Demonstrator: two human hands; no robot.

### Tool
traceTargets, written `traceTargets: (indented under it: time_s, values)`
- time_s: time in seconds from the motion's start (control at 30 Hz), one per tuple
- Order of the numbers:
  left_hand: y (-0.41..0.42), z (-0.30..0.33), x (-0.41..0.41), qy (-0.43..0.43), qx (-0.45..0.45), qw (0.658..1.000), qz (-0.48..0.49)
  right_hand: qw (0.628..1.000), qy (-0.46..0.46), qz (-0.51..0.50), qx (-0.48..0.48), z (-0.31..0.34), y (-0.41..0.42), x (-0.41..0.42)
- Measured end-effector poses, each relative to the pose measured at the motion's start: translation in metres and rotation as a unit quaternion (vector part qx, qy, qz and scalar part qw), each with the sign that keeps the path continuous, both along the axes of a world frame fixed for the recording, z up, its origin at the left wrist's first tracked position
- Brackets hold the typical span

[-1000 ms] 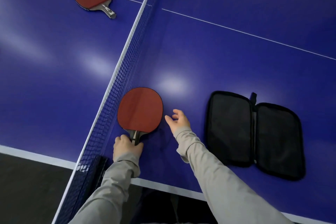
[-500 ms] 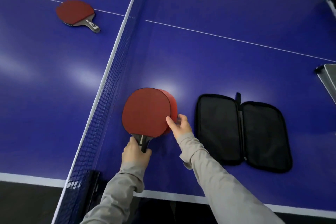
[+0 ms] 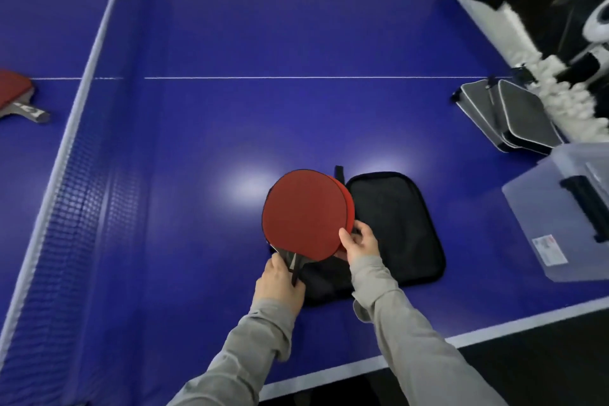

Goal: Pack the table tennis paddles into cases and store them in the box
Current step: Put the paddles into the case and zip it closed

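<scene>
Two red paddles (image 3: 303, 214) are stacked and held over the left half of an open black case (image 3: 395, 224) lying on the blue table. My left hand (image 3: 280, 283) grips the handles at the bottom. My right hand (image 3: 359, 241) pinches the lower right edge of the paddle blades. The case's left half is mostly hidden under the paddles. Another red paddle (image 3: 16, 95) lies beyond the net at the far left. A clear plastic box (image 3: 560, 217) with a lid stands at the right edge.
The net (image 3: 82, 148) runs up the left side. Closed grey cases (image 3: 514, 115) lie at the far right near a heap of white balls (image 3: 566, 86). The table's near edge (image 3: 329, 379) is just below my arms.
Both hands have lifted the stacked paddles from beside the net and carried them right, over the open case. My view has swung right, bringing the box and the grey cases into sight.
</scene>
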State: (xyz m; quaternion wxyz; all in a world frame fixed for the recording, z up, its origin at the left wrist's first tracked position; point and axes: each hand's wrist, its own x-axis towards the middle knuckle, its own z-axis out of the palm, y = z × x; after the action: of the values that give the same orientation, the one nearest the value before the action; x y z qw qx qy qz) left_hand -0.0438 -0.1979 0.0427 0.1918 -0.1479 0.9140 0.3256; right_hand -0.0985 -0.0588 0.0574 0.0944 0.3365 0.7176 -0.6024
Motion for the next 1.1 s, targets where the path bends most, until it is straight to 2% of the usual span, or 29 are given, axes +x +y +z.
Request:
traceTargets:
  time_s: [0.2,0.47,0.63,0.73,0.83,0.93,1.0,1.1]
  values:
    - [0.122,0.001,-0.021,-0.042,0.027,0.998,-0.028,0.999,-0.029,-0.022,-0.003,-0.002,0.120,-0.020]
    - [0.247,-0.016,-0.045,-0.098,0.046,0.992,0.062,0.986,-0.088,0.109,0.085,-0.035,0.232,-0.070]
    - [0.273,-0.024,-0.058,-0.095,0.050,0.981,0.163,0.965,-0.083,0.220,0.118,-0.038,0.237,-0.099]
    - [0.280,-0.029,-0.062,-0.084,0.052,0.974,0.203,0.938,-0.089,0.285,0.174,-0.038,0.235,-0.110]
    - [0.282,-0.038,-0.063,-0.072,0.009,0.981,0.181,0.920,-0.083,0.311,0.223,-0.042,0.236,-0.114]
    - [0.281,-0.043,-0.061,-0.080,-0.046,0.987,0.131,0.919,-0.076,0.305,0.237,-0.046,0.236,-0.109]
    - [0.277,-0.044,-0.059,-0.076,-0.017,0.988,0.135,0.920,-0.067,0.296,0.246,-0.048,0.234,-0.103]
    - [0.261,-0.040,-0.058,-0.058,0.097,0.972,0.206,0.929,-0.037,0.268,0.253,-0.048,0.233,-0.095]
